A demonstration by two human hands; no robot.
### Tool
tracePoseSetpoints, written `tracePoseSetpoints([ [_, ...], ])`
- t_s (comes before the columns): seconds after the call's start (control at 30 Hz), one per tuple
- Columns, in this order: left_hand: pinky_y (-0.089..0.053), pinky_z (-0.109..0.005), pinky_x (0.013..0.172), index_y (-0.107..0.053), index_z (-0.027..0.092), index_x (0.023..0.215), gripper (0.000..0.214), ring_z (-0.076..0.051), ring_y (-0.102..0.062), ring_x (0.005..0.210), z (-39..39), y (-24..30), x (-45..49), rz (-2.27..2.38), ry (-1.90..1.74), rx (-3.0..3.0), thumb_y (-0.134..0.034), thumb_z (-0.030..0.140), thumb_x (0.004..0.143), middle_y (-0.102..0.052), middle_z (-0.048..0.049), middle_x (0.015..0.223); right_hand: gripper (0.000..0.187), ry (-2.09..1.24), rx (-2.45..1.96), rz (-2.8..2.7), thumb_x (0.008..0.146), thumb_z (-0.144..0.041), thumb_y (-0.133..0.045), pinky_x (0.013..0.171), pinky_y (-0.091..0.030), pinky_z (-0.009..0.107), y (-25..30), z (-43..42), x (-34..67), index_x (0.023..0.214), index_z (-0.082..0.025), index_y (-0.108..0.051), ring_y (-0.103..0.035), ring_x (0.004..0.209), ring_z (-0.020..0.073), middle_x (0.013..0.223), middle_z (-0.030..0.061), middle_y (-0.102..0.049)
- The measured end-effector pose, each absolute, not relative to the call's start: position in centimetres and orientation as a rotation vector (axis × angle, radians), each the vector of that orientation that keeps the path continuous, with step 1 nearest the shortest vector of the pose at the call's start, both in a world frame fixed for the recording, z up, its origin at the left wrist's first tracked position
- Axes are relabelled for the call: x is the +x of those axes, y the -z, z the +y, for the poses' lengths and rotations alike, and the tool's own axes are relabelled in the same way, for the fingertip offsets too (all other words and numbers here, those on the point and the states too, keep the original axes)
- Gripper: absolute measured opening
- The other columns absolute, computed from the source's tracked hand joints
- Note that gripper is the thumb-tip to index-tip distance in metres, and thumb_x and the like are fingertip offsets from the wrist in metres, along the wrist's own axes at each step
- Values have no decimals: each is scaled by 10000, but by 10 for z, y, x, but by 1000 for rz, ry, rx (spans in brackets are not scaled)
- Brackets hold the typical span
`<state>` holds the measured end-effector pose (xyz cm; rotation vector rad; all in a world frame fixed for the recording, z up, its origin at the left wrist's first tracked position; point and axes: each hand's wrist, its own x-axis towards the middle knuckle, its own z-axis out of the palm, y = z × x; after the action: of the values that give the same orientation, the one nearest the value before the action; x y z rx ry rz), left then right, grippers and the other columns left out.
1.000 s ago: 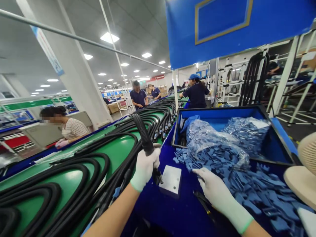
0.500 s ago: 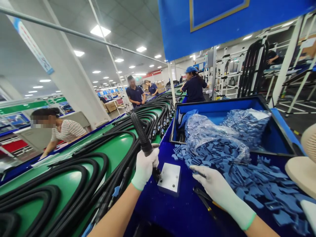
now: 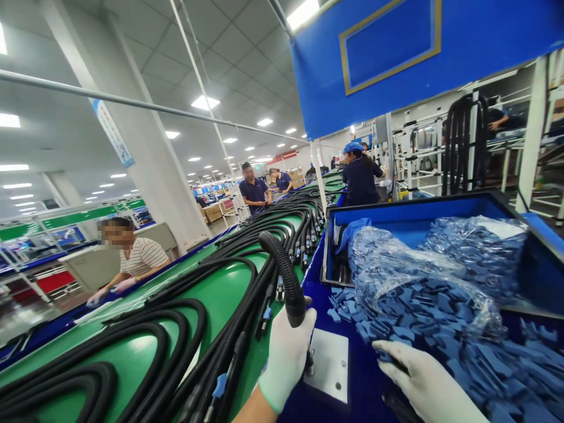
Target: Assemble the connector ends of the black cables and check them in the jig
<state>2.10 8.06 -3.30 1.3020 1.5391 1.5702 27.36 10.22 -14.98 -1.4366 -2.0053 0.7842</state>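
Note:
My left hand (image 3: 285, 348), in a white glove, is wrapped round the end of a black corrugated hose (image 3: 284, 264), whose ribbed part rises above the fist. Just right of that fist, a pale metal block (image 3: 328, 365) with small holes lies on the blue tabletop; a metal pin at the hose's lower end is beside it. My gloved right hand (image 3: 425, 376) is at the near edge of a heap of blue plastic clips (image 3: 489, 367). Thumb and fingers pinch one small blue clip (image 3: 384, 356), mostly covered by the fingertips. A dark tool handle (image 3: 396, 405) shows partly under that hand.
Many black hoses (image 3: 163, 329) lie looped along the green belt (image 3: 222, 288) on the left. A blue bin (image 3: 458, 207) with plastic bags (image 3: 399, 258) of clips stands at the back right. Several co-workers are farther off; one in a striped shirt (image 3: 145, 258) sits across the belt.
The view has tilted up and shifted left, so everything sits lower and farther right. My left hand still grips the hose, beside the block. My right hand stays by the clips, fingers pinched.

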Motion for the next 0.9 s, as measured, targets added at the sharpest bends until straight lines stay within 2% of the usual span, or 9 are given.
tracePoseSetpoints([
  [0.1, -539, -328, 702, -761, 156, 1024, 358, -230, -687, 709, 80, 32, 24, 1601, -1541, 1341, -765, 394, 756, -740, -87, 791, 482, -755, -1449, -1997, 929, -366, -467, 1184, -421, 414, 155, 104, 275, 1306, -172, -698, -611, 1317, 283, 1377, 94, -683],
  [0.17, -545, -343, 734, -762, 159, 1028, 351, -237, -695, 709, 80, 31, 24, 1605, -1517, 1332, -760, 380, 755, -736, -78, 753, 487, -756, -1445, -1988, 935, -374, -459, 1183, -421, 408, 157, 106, 276, 1310, -169, -692, -609, 1320, 281, 1378, 95, -682],
  [0.53, -499, -321, 608, -747, 184, 1034, 337, -216, -628, 569, 82, 36, 24, 1561, -1522, 1289, -774, 366, 752, -646, -18, 584, 436, -768, -1407, -1947, 941, -393, -493, 1149, -453, 394, 165, 107, 275, 1262, -193, -711, -641, 1277, 278, 1342, 94, -706],
  [0.6, -496, -324, 616, -748, 191, 1012, 315, -237, -651, 626, 82, 36, 25, 1557, -1563, 1303, -780, 360, 748, -675, -39, 635, 436, -776, -1403, -1945, 939, -395, -499, 1140, -461, 390, 169, 109, 275, 1261, -191, -711, -641, 1275, 279, 1344, 97, -705],
  [0.7, -509, -343, 712, -747, 197, 963, 258, -268, -678, 778, 83, 37, 28, 1602, -1611, 1350, -768, 363, 767, -734, -85, 805, 434, -779, -1393, -1940, 935, -386, -503, 1140, -458, 403, 174, 112, 275, 1260, -190, -713, -642, 1271, 287, 1343, 101, -705],
  [0.77, -505, -343, 733, -738, 200, 924, 219, -264, -668, 796, 85, 38, 29, 1611, -1609, 1383, -751, 369, 785, -736, -88, 847, 436, -782, -1392, -1935, 928, -372, -507, 1150, -443, 421, 171, 112, 275, 1258, -179, -715, -636, 1276, 300, 1341, 112, -704],
  [0.9, -461, -303, 598, -715, 184, 915, 236, -202, -592, 618, 87, 39, 24, 1504, -1537, 1414, -763, 360, 765, -654, -33, 681, 387, -867, -1323, -1928, 934, -360, -514, 1118, -448, 413, 136, 95, 273, 1205, -183, -727, -647, 1237, 302, 1290, 121, -725],
])
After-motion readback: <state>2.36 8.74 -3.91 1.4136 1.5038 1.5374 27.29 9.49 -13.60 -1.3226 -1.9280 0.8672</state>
